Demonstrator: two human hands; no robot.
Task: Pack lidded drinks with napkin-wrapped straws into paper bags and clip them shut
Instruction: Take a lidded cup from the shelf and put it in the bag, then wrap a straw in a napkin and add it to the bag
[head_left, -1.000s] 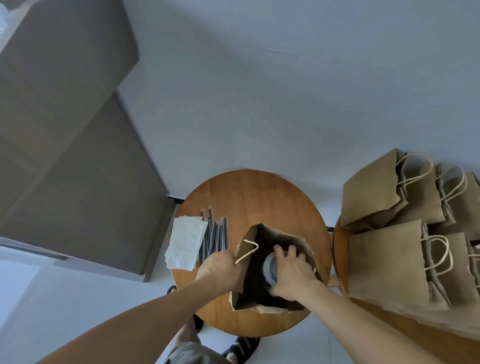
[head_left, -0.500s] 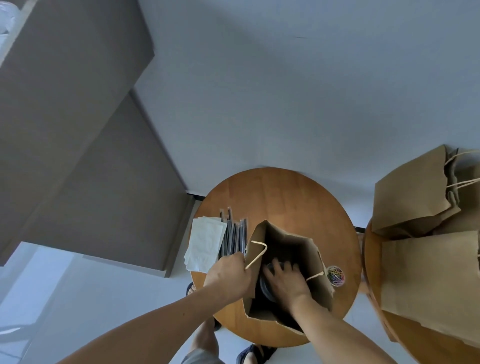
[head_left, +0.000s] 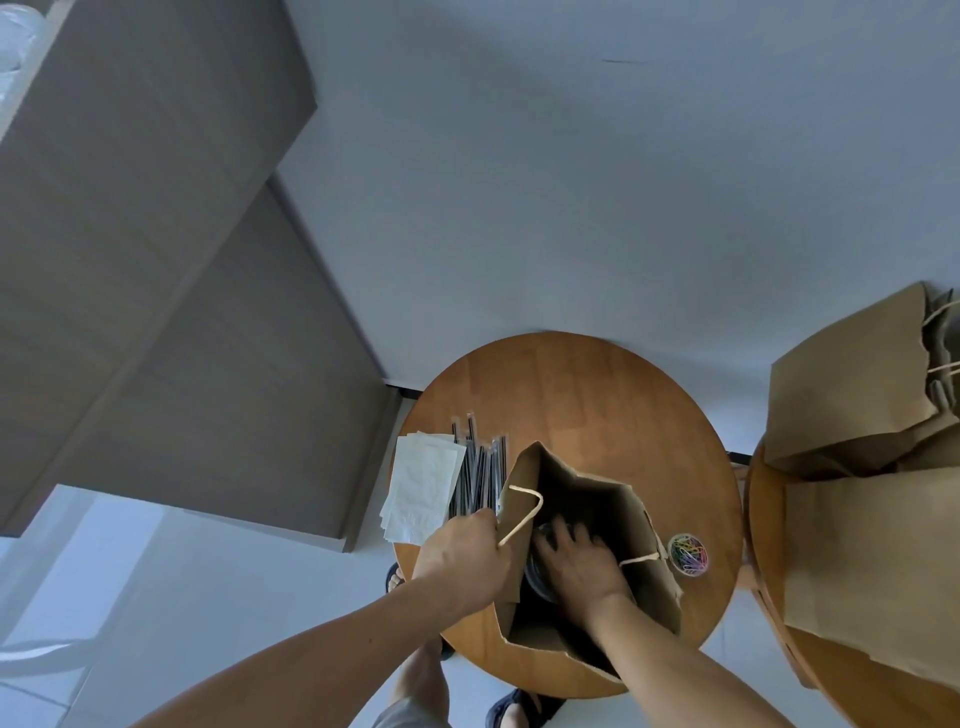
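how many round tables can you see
2. The middle table is under the open bag; the right table, under flat bags, is partly cut off.

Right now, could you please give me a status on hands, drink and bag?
Left hand grips paper bag rim, holding it open. Right hand inside, holding lidded drink. Straws, napkins beside bag; nothing obstructing.

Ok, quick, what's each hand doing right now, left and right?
Left hand: closed, gripping the side edge of the open brown paper bag.
Right hand: inside the bag, closed over the clear-lidded plastic drink cup from above.
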